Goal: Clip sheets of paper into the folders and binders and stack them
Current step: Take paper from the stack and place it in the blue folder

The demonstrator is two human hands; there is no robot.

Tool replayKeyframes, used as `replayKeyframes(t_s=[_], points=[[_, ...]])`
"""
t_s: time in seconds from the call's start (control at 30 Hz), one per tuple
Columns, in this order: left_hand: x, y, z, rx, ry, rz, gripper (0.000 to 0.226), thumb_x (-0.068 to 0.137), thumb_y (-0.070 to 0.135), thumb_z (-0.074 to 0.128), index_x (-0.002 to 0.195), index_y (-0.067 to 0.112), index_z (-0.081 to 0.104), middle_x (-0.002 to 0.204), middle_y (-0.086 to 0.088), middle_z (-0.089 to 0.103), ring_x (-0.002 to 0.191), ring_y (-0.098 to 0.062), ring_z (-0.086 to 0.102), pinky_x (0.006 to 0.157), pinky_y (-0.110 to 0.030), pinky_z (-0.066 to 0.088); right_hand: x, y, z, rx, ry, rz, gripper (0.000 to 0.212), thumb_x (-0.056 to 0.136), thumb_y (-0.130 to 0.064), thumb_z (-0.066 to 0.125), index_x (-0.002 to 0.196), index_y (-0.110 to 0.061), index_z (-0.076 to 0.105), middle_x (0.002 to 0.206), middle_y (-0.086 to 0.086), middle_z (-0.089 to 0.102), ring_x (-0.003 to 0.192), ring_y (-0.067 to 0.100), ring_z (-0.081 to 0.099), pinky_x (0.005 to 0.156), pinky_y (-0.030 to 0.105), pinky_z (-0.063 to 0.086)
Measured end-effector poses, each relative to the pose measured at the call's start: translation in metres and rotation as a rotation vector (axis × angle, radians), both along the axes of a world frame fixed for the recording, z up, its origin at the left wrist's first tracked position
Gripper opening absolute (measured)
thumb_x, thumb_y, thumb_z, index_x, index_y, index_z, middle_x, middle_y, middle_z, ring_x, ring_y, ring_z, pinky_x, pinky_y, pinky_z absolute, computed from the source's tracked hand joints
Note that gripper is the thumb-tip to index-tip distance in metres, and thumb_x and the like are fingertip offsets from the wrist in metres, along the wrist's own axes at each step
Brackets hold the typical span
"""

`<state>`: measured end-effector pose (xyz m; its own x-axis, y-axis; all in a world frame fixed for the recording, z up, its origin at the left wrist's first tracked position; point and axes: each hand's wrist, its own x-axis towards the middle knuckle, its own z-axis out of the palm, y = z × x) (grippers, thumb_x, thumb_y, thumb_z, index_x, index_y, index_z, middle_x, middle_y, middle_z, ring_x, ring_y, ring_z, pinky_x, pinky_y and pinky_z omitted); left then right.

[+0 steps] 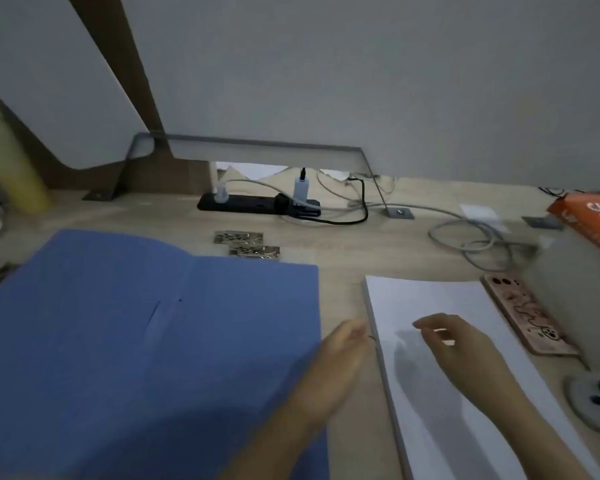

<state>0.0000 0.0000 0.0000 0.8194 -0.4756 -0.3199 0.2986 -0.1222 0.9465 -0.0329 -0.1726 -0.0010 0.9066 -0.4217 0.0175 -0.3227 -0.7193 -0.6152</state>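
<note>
A blue folder (146,337) lies open and flat on the wooden desk (340,251), filling the left half. To its right sits a thick stack of white paper (440,299). My left hand (340,355) is blurred, between the folder's right edge and the paper's left edge, with its fingertips at the paper's side. My right hand (454,337) hovers over the stack with fingers spread and curled, holding nothing that I can see. Two shiny packs of metal clips (246,244) lie behind the folder.
A black power strip (257,204) with plugs and cables (471,237) runs along the back. A phone in a patterned case (527,313) lies right of the paper, an orange box (589,220) at far right, a grey round grommet (596,400) near the right edge.
</note>
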Motion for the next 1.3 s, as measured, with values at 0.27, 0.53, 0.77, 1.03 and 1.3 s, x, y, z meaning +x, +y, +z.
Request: replayKeyframes(t_s=[0.27,0.53,0.77,1.03,1.3], points=[[0.004,-0.042,-0.031,0.104,0.326,0.054,0.029,0.062,0.040,0.056,0.085,0.021,0.057,0.105,-0.003,0.065,0.101,-0.020,0.062,0.090,-0.038,0.053,-0.003,0.003,-0.023,-0.340,0.126,0.054,0.027,0.095,-0.030,0.041,0.114,-0.024,0.059,0.111,-0.007,0.067,0.097,0.012,0.064,0.079,0.023,0.046],[0.018,-0.045,-0.039,0.127,0.329,-0.003,0.025,0.081,0.017,0.049,0.099,0.013,0.065,0.106,-0.002,0.064,0.103,-0.019,0.060,0.097,-0.031,0.048,-0.006,0.003,-0.022,-0.234,0.094,0.049,0.028,0.090,-0.045,0.046,0.103,-0.025,0.062,0.104,-0.010,0.068,0.091,0.007,0.064,0.072,0.019,0.042],[-0.018,-0.044,-0.044,-0.110,0.085,-0.063,0.057,0.096,0.013,0.040,0.090,0.066,0.057,0.101,0.035,0.065,0.109,0.005,0.058,0.099,-0.026,0.047,-0.013,0.015,-0.029,-0.220,0.035,-0.027,0.033,0.087,-0.050,0.049,0.103,-0.024,0.061,0.104,-0.007,0.065,0.091,0.011,0.063,0.059,0.013,0.035],[-0.026,-0.048,-0.052,-0.209,-0.038,-0.019,0.055,0.098,0.015,0.039,0.100,0.069,0.051,0.117,0.036,0.059,0.121,0.006,0.050,0.109,-0.031,0.039,-0.016,0.012,-0.034,-0.129,0.007,-0.054,0.022,0.091,-0.040,0.047,0.097,-0.027,0.063,0.104,-0.007,0.067,0.091,0.010,0.060,0.060,0.009,0.031],[-0.026,-0.048,-0.057,-0.193,-0.069,-0.017,0.048,0.095,0.023,0.040,0.106,0.068,0.049,0.125,0.031,0.057,0.123,0.003,0.049,0.109,-0.035,0.039,-0.014,0.017,-0.034,-0.152,-0.007,-0.053,0.020,0.091,-0.038,0.047,0.089,-0.022,0.060,0.098,-0.003,0.068,0.090,0.016,0.064,0.065,0.026,0.037]])
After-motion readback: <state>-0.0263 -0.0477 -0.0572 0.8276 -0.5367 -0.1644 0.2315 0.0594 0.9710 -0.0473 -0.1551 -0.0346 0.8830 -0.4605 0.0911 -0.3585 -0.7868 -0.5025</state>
